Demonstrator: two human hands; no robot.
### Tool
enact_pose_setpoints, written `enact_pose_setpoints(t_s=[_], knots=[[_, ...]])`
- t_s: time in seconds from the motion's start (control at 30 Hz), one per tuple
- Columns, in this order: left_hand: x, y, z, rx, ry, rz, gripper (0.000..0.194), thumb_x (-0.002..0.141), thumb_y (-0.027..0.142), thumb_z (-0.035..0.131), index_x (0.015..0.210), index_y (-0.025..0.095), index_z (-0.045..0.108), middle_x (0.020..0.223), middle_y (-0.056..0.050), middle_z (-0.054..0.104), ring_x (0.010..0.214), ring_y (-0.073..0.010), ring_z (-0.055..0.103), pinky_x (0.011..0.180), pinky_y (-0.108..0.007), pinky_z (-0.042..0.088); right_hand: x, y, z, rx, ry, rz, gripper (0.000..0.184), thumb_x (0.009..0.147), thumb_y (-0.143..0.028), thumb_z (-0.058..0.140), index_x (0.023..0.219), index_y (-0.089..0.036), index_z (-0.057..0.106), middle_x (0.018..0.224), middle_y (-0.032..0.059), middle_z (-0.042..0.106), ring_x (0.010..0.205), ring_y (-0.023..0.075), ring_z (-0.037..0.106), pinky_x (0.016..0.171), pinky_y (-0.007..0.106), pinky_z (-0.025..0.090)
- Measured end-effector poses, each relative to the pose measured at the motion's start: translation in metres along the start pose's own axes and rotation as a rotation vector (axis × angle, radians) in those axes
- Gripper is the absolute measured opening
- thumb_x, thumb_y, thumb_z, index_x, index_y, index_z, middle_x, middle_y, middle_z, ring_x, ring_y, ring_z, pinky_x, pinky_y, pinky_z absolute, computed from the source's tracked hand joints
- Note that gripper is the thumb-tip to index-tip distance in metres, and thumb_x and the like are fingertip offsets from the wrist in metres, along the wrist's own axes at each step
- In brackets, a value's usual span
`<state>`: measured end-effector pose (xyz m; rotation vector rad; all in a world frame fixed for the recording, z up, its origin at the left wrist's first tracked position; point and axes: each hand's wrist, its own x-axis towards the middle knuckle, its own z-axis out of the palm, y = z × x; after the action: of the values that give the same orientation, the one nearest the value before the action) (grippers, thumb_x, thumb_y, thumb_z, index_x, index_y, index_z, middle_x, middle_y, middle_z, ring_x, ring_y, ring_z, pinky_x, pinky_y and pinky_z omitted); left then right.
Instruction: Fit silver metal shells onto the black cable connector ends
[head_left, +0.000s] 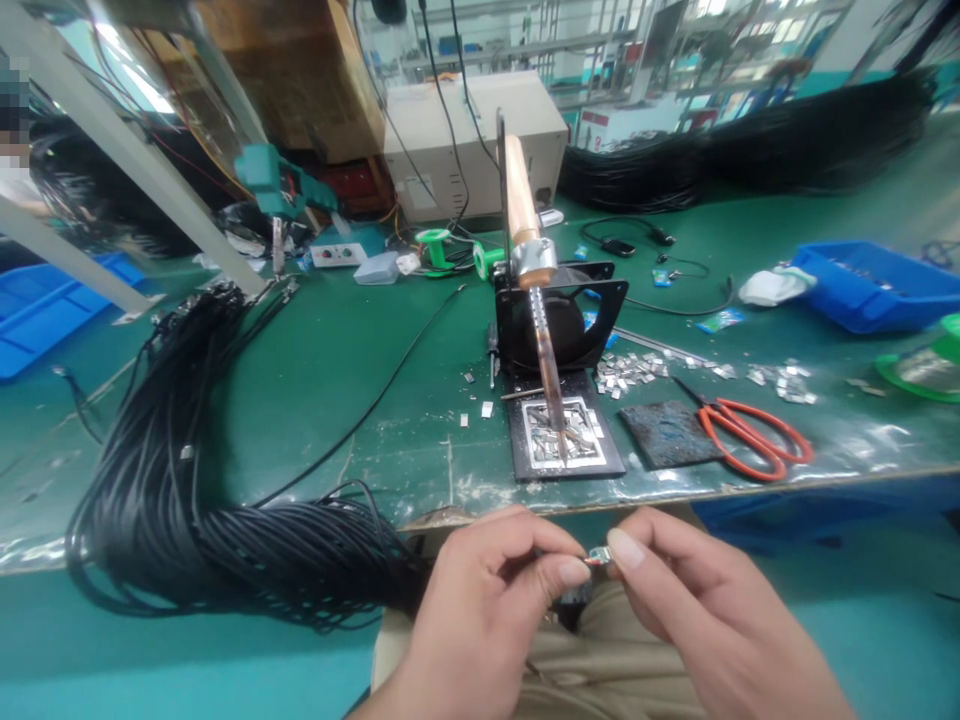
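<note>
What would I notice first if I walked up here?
Probably the big bundle of black cables hanging off the table at left. In the middle, a wooden-handled soldering iron points down at a tray of metal pieces. Below, the left hand and right hand hold a tiny connector.

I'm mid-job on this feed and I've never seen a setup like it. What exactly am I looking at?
There's no robot: one head-worn camera looks forward and down past the wearer's left hand and right hand. Between them, the fingertips pinch what looks like a small metal connector. On the green table, a soldering iron points down at a white-rimmed tray of metal bits, with a black fan behind. Orange-handled scissors lie rightward; black cables spill over the edge, left.
</note>
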<state>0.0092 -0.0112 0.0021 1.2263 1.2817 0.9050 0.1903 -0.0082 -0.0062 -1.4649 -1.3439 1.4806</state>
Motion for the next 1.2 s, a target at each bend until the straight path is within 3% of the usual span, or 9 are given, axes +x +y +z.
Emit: enact_pose_setpoints(t_s=[0.23, 0.47, 0.8, 0.9, 1.0, 1.2], knots=[[0.002, 0.009, -0.003, 0.016, -0.067, -0.020, 0.015, 0.090, 0.027, 0.074, 0.080, 0.020, 0.084, 0.077, -0.001, 0.070, 0.075, -0.0177, 0.060, 0.072, -0.028, 0.044, 0.001, 0.013, -0.008, -0.049, -0.056, -0.074, 0.050, 0.102, -0.063, 0.052, 0.072, -0.023, 0.055, 0.065, -0.0065, 0.038, 0.060, 0.0135, 0.032, 0.053, 0.024, 0.032], [0.002, 0.016, -0.008, 0.085, -0.120, -0.049, 0.015, 0.090, 0.024, 0.074, 0.079, 0.020, 0.083, 0.075, 0.001, 0.063, 0.073, -0.0152, 0.056, 0.069, -0.026, 0.041, -0.001, 0.006, -0.004, -0.043, -0.024, -0.068, 0.048, 0.101, -0.060, 0.055, 0.070, -0.023, 0.055, 0.064, -0.0059, 0.039, 0.060, 0.0136, 0.033, 0.053, 0.024, 0.033], [-0.003, 0.013, 0.004, 0.309, 0.016, 0.072, 0.016, 0.091, 0.022, 0.068, 0.080, 0.019, 0.079, 0.073, 0.000, 0.061, 0.066, -0.0154, 0.053, 0.060, -0.027, 0.038, -0.005, -0.002, 0.005, -0.007, 0.093, -0.044, 0.047, 0.098, -0.059, 0.058, 0.068, -0.023, 0.053, 0.065, -0.0061, 0.039, 0.061, 0.0136, 0.034, 0.056, 0.024, 0.035], [-0.004, 0.007, 0.007, 0.222, 0.071, 0.055, 0.017, 0.091, 0.025, 0.067, 0.082, 0.019, 0.080, 0.077, -0.002, 0.063, 0.069, -0.0170, 0.057, 0.063, -0.028, 0.042, -0.001, 0.005, 0.001, -0.040, 0.061, -0.103, 0.046, 0.101, -0.058, 0.056, 0.070, -0.023, 0.056, 0.065, -0.0053, 0.045, 0.060, 0.0135, 0.040, 0.056, 0.022, 0.040], [-0.003, 0.004, 0.008, 0.002, 0.065, -0.045, 0.014, 0.089, 0.028, 0.072, 0.082, 0.019, 0.080, 0.081, -0.003, 0.068, 0.075, -0.0184, 0.062, 0.069, -0.028, 0.048, 0.002, 0.011, -0.001, -0.104, 0.035, -0.180, 0.045, 0.103, -0.057, 0.053, 0.074, -0.024, 0.062, 0.065, -0.0033, 0.052, 0.060, 0.0144, 0.048, 0.055, 0.022, 0.045], [0.002, 0.005, 0.007, -0.311, 0.036, -0.131, 0.011, 0.084, 0.028, 0.084, 0.078, 0.020, 0.080, 0.086, -0.002, 0.075, 0.083, -0.0171, 0.066, 0.078, -0.025, 0.050, 0.006, 0.010, 0.002, -0.138, 0.251, -0.298, 0.044, 0.089, -0.068, 0.066, 0.078, -0.025, 0.067, 0.061, -0.0014, 0.054, 0.059, 0.0184, 0.055, 0.051, 0.025, 0.051]])
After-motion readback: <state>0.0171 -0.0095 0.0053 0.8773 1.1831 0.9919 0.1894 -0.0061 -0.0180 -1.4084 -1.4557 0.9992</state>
